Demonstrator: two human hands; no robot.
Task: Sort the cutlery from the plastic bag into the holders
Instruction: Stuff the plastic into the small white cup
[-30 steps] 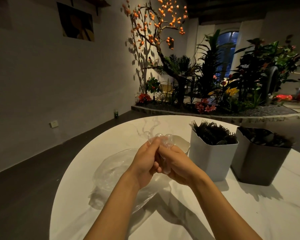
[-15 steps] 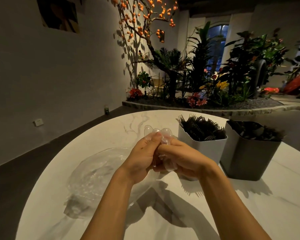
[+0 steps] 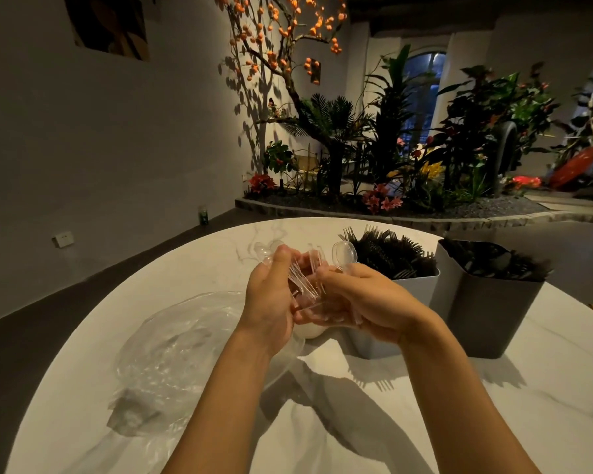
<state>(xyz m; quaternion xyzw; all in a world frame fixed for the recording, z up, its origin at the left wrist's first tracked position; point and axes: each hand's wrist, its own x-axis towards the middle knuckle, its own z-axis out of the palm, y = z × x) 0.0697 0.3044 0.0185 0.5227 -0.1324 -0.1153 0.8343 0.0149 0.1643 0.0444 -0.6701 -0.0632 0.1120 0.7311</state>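
Marble table (image 3: 493,422), both hands (image 3: 319,295) gripping clear cutlery (image 3: 303,282), holders (image 3: 486,302) beside

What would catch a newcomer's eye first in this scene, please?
Two hands meet mid-frame: the left hand and the right hand grip a bundle of clear plastic cutlery. Right of them stand a white holder of black forks and a grey holder; a crumpled clear plastic bag lies left.
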